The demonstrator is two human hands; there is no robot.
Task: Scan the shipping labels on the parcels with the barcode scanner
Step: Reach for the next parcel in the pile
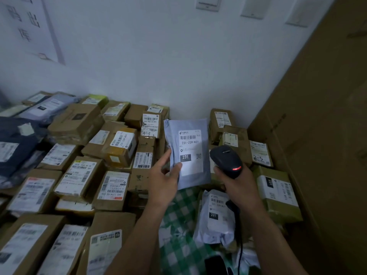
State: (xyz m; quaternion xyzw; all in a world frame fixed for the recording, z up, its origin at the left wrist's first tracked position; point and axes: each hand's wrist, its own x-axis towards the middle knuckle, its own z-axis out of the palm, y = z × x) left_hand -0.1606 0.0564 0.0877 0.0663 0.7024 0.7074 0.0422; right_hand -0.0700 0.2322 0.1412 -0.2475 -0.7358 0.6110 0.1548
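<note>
My left hand [164, 175] holds a pale blue poly mailer [188, 124] upright by its lower left edge, thumb on the front. Its white shipping label [190, 149] faces me and reads 231-239-K01. My right hand [238, 187] grips a black barcode scanner [225, 158] just to the right of the mailer. A red light glows on the scanner's top, and its black cable [239, 243] hangs down past my right forearm.
Labelled cardboard boxes [79, 175] crowd the surface to the left and behind. A white poly bag [216, 217] with a 231 label lies on a green checked cloth [178, 215] below my hands. A large cardboard wall [317, 116] stands at the right.
</note>
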